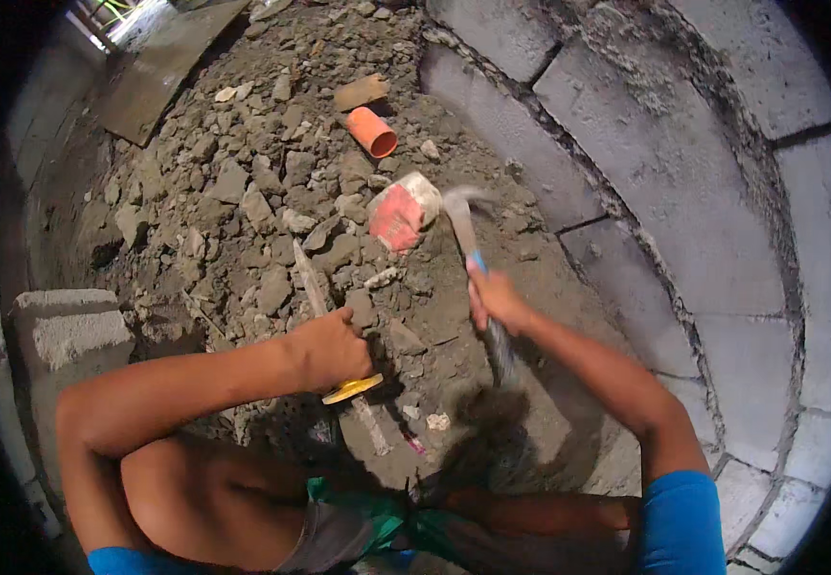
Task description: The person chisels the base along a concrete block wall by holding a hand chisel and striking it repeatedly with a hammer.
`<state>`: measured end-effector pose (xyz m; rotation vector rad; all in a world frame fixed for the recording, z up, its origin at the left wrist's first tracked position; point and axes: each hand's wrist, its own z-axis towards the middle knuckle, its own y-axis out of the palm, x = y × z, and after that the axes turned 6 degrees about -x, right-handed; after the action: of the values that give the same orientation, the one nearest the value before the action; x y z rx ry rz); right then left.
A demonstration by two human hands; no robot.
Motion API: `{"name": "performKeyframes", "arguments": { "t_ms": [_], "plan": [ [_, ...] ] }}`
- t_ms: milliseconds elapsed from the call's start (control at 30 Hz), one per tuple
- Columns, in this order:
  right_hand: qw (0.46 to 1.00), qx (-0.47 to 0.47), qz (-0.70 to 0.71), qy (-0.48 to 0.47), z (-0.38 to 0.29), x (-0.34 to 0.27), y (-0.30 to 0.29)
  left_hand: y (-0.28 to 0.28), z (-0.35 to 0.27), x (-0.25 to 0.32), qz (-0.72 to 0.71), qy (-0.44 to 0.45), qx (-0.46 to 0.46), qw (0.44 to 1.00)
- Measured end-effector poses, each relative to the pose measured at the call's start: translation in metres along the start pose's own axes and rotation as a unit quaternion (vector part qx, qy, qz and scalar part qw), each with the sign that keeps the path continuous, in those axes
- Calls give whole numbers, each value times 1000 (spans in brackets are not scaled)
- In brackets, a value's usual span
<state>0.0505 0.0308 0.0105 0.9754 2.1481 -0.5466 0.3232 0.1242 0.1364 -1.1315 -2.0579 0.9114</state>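
My left hand (336,348) is closed around a chisel (372,428), gripping it just above a yellow round hand guard (353,388). A worn, pale length beyond my fist points up and left over the rubble. In my right hand (498,295) is a claw hammer (462,215) with a metal head and a blue band on its handle; the head and the handle's lower end are blurred. The hammer's head is beside a block painted partly red (397,219) and partly whitish. Further up lies an orange plastic pipe piece (372,133).
Broken stones and soil (243,194) cover the ground ahead and to the left. A concrete block wall (645,172) with rough mortar joints runs along the right. A flat board (164,72) lies at the upper left, and concrete blocks (74,330) stand at the left.
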Motion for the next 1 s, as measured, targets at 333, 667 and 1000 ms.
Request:
{"name": "performKeyframes", "arguments": {
  "t_ms": [333,667,1000],
  "plan": [
    [933,-65,-352,-31,-148,56,-27,4,-31,-25,-136,-29,-18,990],
    [920,132,-325,172,-266,100,-107,8,-69,-60,-202,-140,22,969],
    [943,-125,-307,19,-116,110,11,-26,-138,-22,-243,-276,42,929]
  ]
}}
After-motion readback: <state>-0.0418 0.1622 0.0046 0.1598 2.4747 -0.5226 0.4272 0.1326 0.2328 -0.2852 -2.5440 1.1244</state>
